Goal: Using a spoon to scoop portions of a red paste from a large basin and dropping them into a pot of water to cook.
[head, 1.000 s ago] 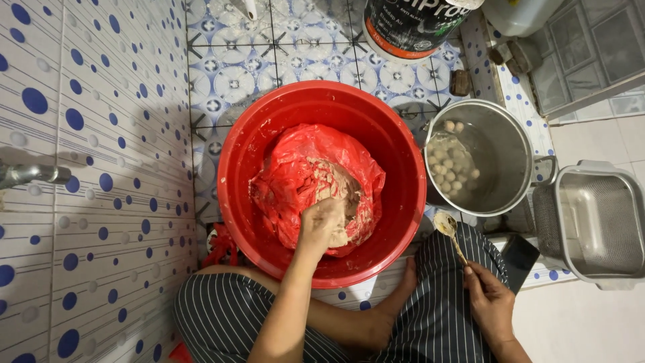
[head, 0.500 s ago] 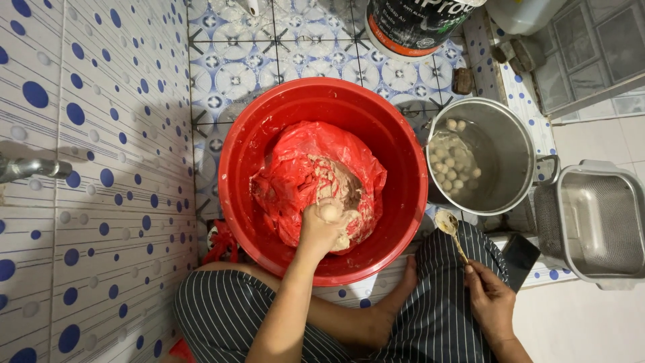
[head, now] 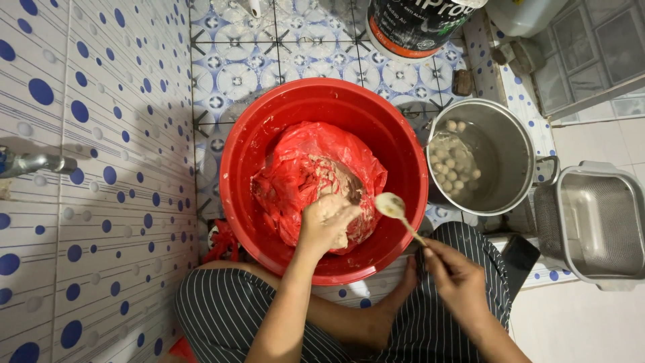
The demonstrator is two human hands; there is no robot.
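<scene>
Metal tap (head: 33, 163) on dotted wall tiles (head: 101, 101). Dark paint bucket (head: 413, 23) at top. Empty steel square basket (head: 594, 225) at right, white jug (head: 521, 13) beyond.

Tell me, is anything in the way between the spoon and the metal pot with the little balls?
Nothing visible blocks it. The spoon, held in the right hand, sits above the red basin's right rim, and the pot stands just beyond that rim, open-topped.
</scene>
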